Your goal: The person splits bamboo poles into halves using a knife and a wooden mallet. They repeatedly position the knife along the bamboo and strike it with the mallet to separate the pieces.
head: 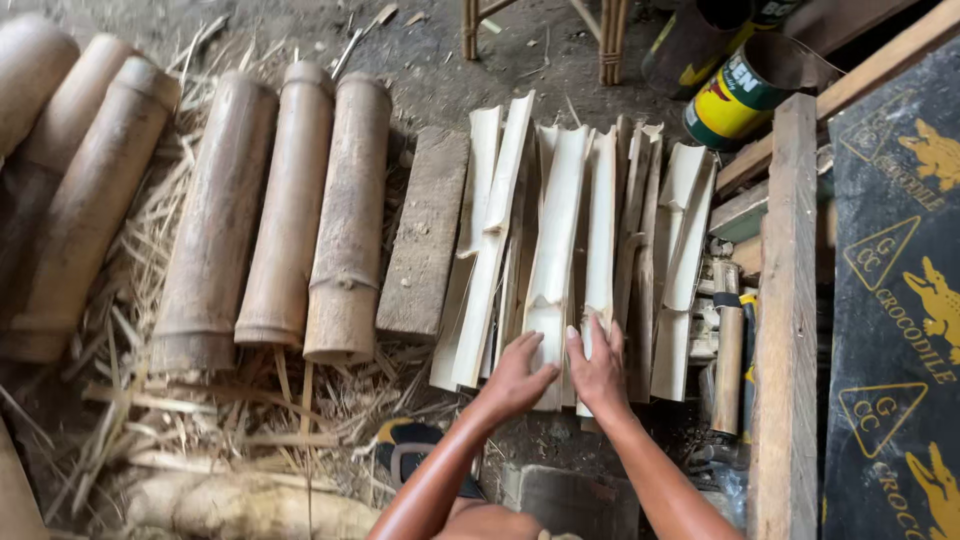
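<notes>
Both hands press flat, fingers together, on the near ends of the pale split bamboo slats (560, 260): left hand (517, 375) and right hand (600, 368) side by side. Slats run lengthwise away from the person, roughly ten fanned together. Three whole brown bamboo sections (290, 210) lie parallel, leftward, beside a grey wooden plank (425, 235).

Whole bamboo sections (290, 210) on straw, flat grey plank (425, 235), yellow-green can (740, 95), timber beam (790, 320)

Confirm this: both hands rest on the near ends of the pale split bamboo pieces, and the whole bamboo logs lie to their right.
Wrong side. In the head view the left hand and right hand rest on the split bamboo pieces, but the whole bamboo logs lie to their left.
</notes>
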